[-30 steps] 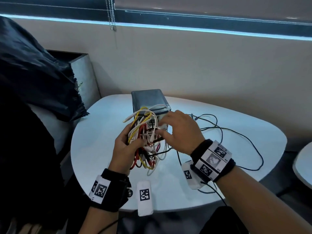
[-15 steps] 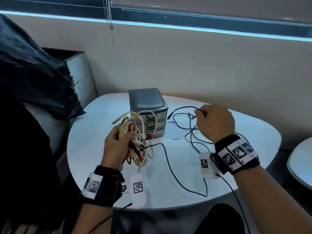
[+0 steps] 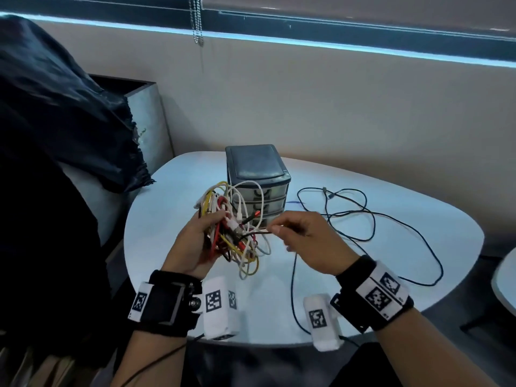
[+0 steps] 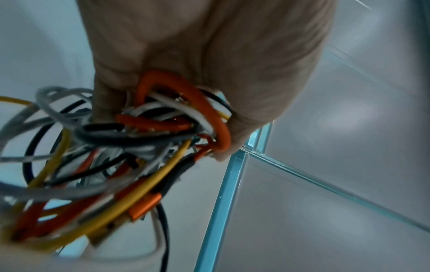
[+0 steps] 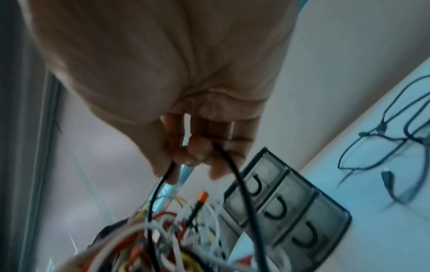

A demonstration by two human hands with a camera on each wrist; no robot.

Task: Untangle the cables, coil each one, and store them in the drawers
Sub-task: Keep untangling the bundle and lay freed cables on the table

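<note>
My left hand [image 3: 199, 241] grips a tangled bundle of white, yellow, red and black cables [image 3: 237, 227], held above the white table [image 3: 167, 219]; the left wrist view shows the same cable bundle [image 4: 130, 147] under the curled fingers [image 4: 163, 103]. My right hand [image 3: 301, 236] pinches a thin black cable [image 3: 257, 233] where it leaves the bundle. The right wrist view shows that black cable [image 5: 235, 176] passing between thumb and fingers [image 5: 197, 154]. The rest of the long black cable [image 3: 371, 219] lies loose on the table to the right. A small grey three-drawer unit [image 3: 258, 177] stands behind the bundle, drawers closed.
A dark cloth [image 3: 55, 121] hangs over a grey box [image 3: 148, 127] at the left. A beige wall runs behind the table. The edge of a second table [image 3: 505, 280] shows at the far right. Bead chains [image 3: 196, 20] hang from the blind above.
My right hand has come back from the far right of the table to the bundle and now pinches the black cable close to it. The left hand still holds the bundle.
</note>
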